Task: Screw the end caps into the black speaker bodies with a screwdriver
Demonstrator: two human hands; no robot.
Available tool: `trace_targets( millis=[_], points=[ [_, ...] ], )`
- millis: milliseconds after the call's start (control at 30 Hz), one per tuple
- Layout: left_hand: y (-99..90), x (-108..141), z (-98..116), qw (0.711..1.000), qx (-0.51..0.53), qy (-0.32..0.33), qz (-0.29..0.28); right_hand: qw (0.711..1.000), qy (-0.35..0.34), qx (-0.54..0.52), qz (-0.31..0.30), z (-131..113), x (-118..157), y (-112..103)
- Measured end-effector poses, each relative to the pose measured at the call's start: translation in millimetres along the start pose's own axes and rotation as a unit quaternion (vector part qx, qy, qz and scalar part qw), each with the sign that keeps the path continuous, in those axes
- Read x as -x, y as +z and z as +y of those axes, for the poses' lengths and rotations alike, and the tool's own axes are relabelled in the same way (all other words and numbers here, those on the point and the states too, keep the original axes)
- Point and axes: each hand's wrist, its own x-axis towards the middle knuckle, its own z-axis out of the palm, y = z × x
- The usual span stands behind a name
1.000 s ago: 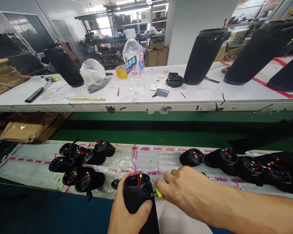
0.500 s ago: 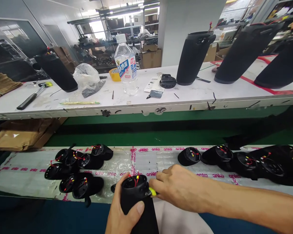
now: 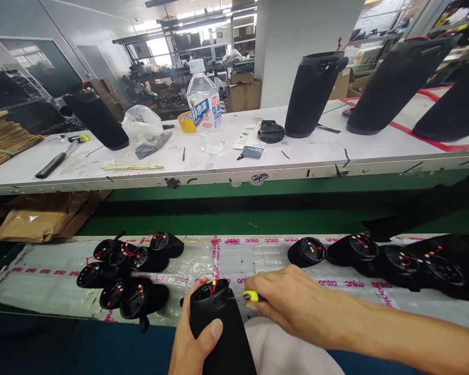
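My left hand (image 3: 195,333) is wrapped around a black cylindrical speaker housing (image 3: 230,338), its thumb across the front. The housing leans a little, and red and yellow-tipped wires (image 3: 214,286) stick up from its open top. To the right, my right hand (image 3: 281,299) is closed on a yellow-and-black screwdriver (image 3: 251,296). A thin metal shaft points left from it toward the side of the housing's rim. Whether the tip touches the rim I cannot tell. Most of the handle is hidden in the fist.
Several similar housings lie on the taped plastic-covered surface (image 3: 234,260), left (image 3: 135,299) and right (image 3: 308,252). A white shelf (image 3: 172,174) above holds a plastic bottle (image 3: 206,112), a hammer (image 3: 58,161), a plastic bag (image 3: 143,125), a black round part (image 3: 271,132) and upright housings (image 3: 315,96).
My right hand has drawn the screwdriver slightly right, away from the housing's rim, baring its shaft. The housing, still in my left hand, has shifted slightly left.
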Motion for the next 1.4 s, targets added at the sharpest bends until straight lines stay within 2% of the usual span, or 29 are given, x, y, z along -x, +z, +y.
trace_targets(
  millis=[133, 367, 600, 767, 900, 1067, 1267, 1400],
  points=[
    [-0.8, 2, 1, 0.999, -0.033, 0.028, 0.028, 0.998, -0.023, 0.059, -0.013, -10, 1, 9],
    [-2.7, 4, 1, 0.996, -0.075, 0.036, 0.038, 0.986, -0.115, 0.117, -0.003, -5, 0, 22],
    [-2.3, 7, 5, 0.991, -0.111, 0.06, 0.042, 0.98, -0.128, 0.148, -0.023, -3, 1, 21],
    [0.6, 8, 8, 0.984, -0.147, 0.077, 0.059, 0.98, -0.101, 0.172, -0.01, -1, 8, 31],
    [1.7, 10, 8, 0.973, -0.19, 0.101, 0.086, 0.968, -0.099, 0.229, -0.031, -7, 15, 37],
    [3.6, 11, 6, 0.963, -0.225, 0.104, 0.107, 0.954, -0.109, 0.278, -0.027, -15, 14, 29],
    [5.6, 8, 3, 0.954, -0.247, 0.113, 0.123, 0.938, -0.14, 0.316, 0.012, -18, 6, 13],
    [6.6, 7, 2, 0.953, -0.242, 0.125, 0.133, 0.934, -0.143, 0.326, -0.001, -24, 7, 10]
  ],
)
